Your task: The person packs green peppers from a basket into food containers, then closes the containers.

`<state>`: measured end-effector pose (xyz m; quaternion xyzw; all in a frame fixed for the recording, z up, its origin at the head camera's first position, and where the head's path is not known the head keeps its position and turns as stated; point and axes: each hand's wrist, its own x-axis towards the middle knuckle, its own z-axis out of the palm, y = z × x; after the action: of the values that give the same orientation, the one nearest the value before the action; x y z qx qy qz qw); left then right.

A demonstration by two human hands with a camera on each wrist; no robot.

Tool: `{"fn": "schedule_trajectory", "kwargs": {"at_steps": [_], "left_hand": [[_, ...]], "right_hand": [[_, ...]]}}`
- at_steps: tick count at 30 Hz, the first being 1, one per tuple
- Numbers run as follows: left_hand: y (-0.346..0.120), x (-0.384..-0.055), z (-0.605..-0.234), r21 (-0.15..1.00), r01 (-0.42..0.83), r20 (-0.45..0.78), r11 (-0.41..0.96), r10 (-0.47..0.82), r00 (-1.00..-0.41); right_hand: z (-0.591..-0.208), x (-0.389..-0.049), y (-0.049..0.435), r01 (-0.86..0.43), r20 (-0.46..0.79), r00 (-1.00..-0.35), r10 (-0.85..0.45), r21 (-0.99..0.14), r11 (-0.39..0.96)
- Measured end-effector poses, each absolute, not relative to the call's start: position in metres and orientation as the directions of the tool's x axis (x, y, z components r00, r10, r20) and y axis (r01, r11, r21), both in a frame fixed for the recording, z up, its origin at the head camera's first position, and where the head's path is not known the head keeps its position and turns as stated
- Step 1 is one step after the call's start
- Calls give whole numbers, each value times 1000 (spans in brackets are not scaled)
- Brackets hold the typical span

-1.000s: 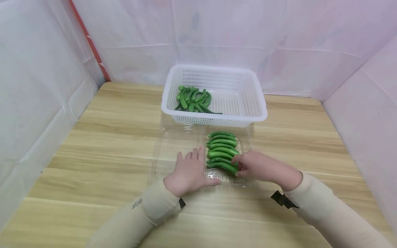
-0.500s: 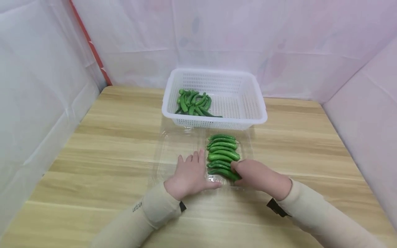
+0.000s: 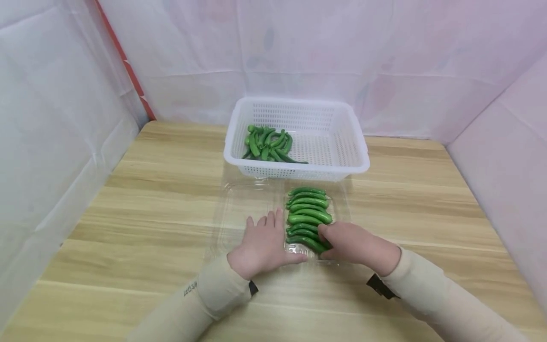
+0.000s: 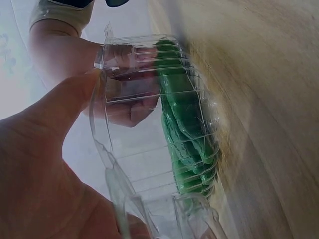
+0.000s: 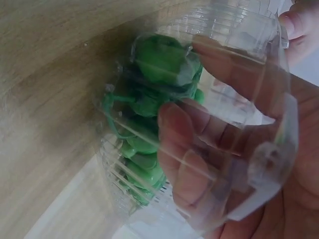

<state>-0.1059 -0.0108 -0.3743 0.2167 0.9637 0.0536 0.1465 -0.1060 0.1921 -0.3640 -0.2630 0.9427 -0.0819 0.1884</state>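
Several long green chili peppers (image 3: 309,214) lie side by side in the right half of a clear plastic clamshell box (image 3: 344,204), whose lid lies folded out to the left. My right hand (image 3: 356,247) reaches into the box and holds the right end of the nearest green pepper (image 5: 162,62). Its thumb and fingers sit on either side of that end in the right wrist view. My left hand (image 3: 262,247) rests with spread fingers along the hinge, its thumb (image 4: 75,97) against the box's near rim in the left wrist view.
Behind the box stands a white perforated basket (image 3: 295,170) with a heap of green peppers (image 3: 269,143) at its left. The wooden table (image 3: 128,209) is bounded by pale cloth walls (image 3: 299,47) at the back and sides.
My right hand has moved slightly left and nearer, lower over the nearest pepper. The left hand keeps its place on the box; the whole head view has shifted a little downward.
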Motion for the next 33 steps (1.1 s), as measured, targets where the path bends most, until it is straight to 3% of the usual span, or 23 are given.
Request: {"fn": "schedule_trajectory", "kwargs": {"at_steps": [7,11,17,22,27,33], "left_hand": [[-10,-108,-371,151,407,-241,901,433,-868],[-10,-107,-371,150,405,-251,902,431,-867],[-10,-107,-370,144,403,-267,904,428,-864],[-10,-108,-369,147,397,-274,906,423,-864],[-10,-107,-371,153,397,-280,905,425,-861],[-9,-106,-373,164,394,-281,904,426,-860]], "right_hand": [[-365,-109,191,-475,-291,-803,-520,-214,854],[-358,-116,191,-463,-265,-812,-520,-250,850],[-330,-152,193,-444,33,-877,-479,-439,781],[-319,-195,194,-453,242,-891,-383,-491,744],[-330,-232,197,-395,160,-915,-371,-547,738],[-337,-250,197,-325,6,-923,-385,-548,771]]}}
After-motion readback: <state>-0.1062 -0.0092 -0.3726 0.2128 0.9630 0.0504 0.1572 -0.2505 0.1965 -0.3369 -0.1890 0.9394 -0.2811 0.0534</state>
